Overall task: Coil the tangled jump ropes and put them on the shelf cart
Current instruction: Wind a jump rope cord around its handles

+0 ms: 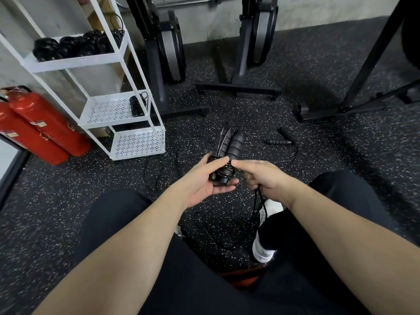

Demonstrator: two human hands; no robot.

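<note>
Nearest to you are your own dark-trousered legs, and at five o'clock a white sneaker [263, 248] planted on the black rubber floor flecked with white [68, 201]. Loose black cord [209, 233] loops across the floor between your legs.

Up at centre, your left hand [204, 180] cradles a pair of black foam-grip jump rope handles [227, 146], thumb and fingers curled round their lower ends, where several turns of cord are already wound. The handles lie side by side, pointing away from you toward twelve o'clock. Your right hand [263, 176] sits just beside them at three o'clock, fingers closed on the black cord [258, 196] that hangs down from your fist to the floor; your thumb tip touches the wound turns.

Further out at two o'clock, a second jump rope with ribbed black handles [278, 141] lies on the floor, its thin cord trailing toward the right. More cord curves over the floor at eleven o'clock from your hands.

At ten o'clock stands the white metal shelf cart with perforated trays [127, 144]. Its bottom tray shows bare; the middle tray holds one coiled black rope [136, 106] at its right edge; the top tray carries a row of coiled black ropes [75, 45].

At nine o'clock two red fire extinguishers [43, 128] lean beside the cart. Far back, at twelve o'clock, black exercise machines [170, 46] stand against the wall, and a black steel rack frame [368, 64] slants across at two o'clock.
</note>
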